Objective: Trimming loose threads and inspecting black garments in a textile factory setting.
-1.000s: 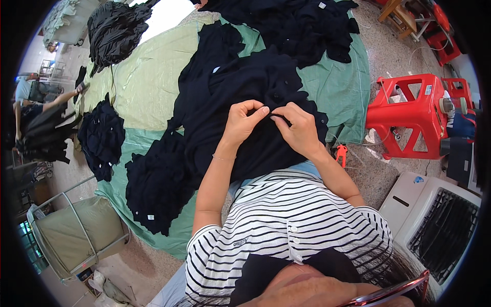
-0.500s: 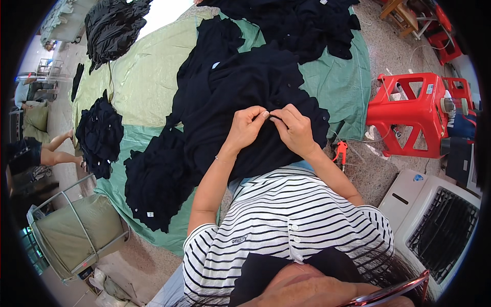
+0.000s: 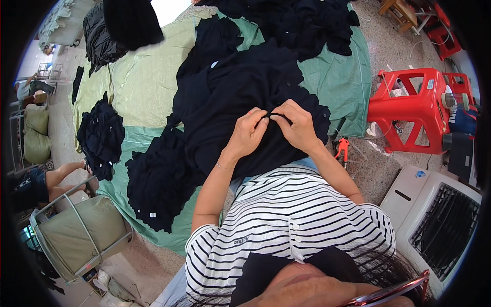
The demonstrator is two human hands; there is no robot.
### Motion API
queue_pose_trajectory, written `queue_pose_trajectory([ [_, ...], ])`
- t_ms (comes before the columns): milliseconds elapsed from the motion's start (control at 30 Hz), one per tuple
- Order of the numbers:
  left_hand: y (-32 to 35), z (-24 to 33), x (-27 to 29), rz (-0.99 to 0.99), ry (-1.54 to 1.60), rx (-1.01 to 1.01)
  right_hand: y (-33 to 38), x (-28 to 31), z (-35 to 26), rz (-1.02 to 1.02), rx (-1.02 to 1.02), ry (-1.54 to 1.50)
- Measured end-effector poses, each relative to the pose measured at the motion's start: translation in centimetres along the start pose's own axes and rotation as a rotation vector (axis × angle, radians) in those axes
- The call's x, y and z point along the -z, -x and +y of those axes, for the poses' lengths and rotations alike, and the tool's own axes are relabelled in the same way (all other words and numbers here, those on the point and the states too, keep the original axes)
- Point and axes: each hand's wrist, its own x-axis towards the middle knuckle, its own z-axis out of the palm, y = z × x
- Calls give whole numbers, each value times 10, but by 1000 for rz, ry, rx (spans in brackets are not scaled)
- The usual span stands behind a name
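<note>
A dark navy knit garment [image 3: 230, 97] is spread over my lap and the sheeting ahead of me. My left hand [image 3: 248, 134] pinches a small fold of it between thumb and forefinger. Close beside, my right hand [image 3: 296, 128] grips the same fold, its fingers curled over the cloth. The fingertips of both hands nearly meet. Small buttons show along the garment's right edge, and a pale tag [image 3: 214, 65] lies near its upper left. Whether anything tiny sits in the fingertips cannot be made out.
Dark garment heaps [image 3: 158, 179] lie at the left and far side on green sheeting [image 3: 335, 77]. At the right are a red plastic stool [image 3: 409, 110], a red-handled tool [image 3: 342, 148] and a white air cooler [image 3: 409, 199]. A metal cart with a tan bundle [image 3: 84, 230] stands lower left.
Both hands stay together on the fold, which is now lifted slightly between them. A dark garment has come over the pile at far left. The person at the left has moved nearer the cart.
</note>
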Motion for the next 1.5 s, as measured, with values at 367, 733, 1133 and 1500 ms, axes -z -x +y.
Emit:
queue_pose_trajectory([
  [367, 3, -5, -11, 136, 306, 338, 0, -5, 4, -42, -520, -476],
  [733, -38, 3, 7, -310, 189, 490, 16, -11, -33, 46, 162, 216],
  [1133, -22, 5, -16, 83, 546, 412, 2, 40, -32, -150, -89, 53],
  [1500, -12, 0, -10, -29, 647, 451, 11, 18, -25, 67, -7, 79],
])
